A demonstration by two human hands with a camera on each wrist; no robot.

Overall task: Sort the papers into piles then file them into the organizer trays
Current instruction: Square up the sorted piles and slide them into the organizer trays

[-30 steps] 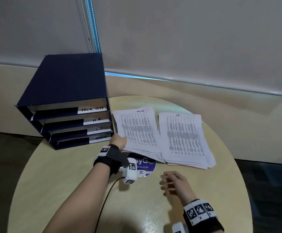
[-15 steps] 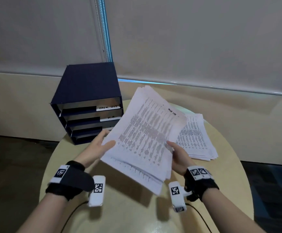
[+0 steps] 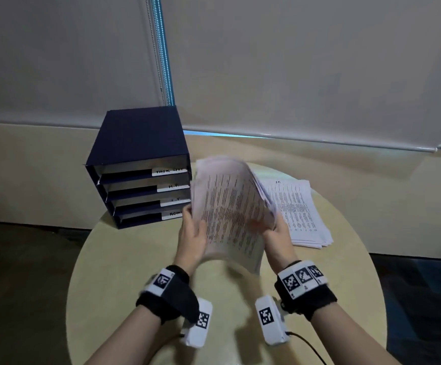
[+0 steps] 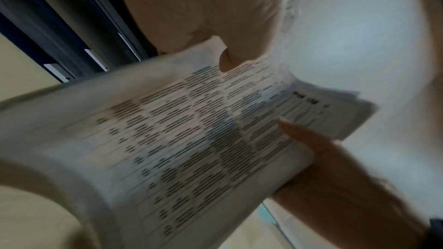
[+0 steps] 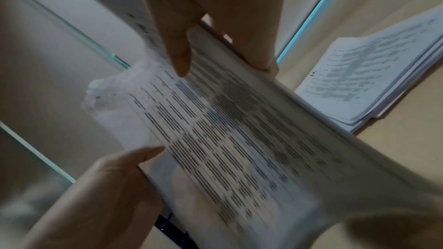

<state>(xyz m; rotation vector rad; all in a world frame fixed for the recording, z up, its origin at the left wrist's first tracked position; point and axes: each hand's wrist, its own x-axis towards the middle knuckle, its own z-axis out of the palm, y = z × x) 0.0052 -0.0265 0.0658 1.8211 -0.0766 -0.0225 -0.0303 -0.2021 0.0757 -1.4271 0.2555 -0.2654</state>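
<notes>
Because we mean to square its edges before filing, our left hand [image 3: 191,239] and right hand [image 3: 277,239] pinch the paper stack [image 3: 231,214] upright between them, thumbs in front, the organizer [image 3: 140,167] just beyond our left fingers [image 5: 178,52].

The organizer [image 3: 137,167] stands on the tabletop [image 3: 124,259] at its far left. A second pile of papers [image 3: 297,212] lies flat at the far right. Between them, nearer the person, a sheaf of papers [image 3: 229,212] is held above the tabletop, the left hand [image 3: 191,238] at its left edge and the right hand [image 3: 277,238] at its right.
</notes>
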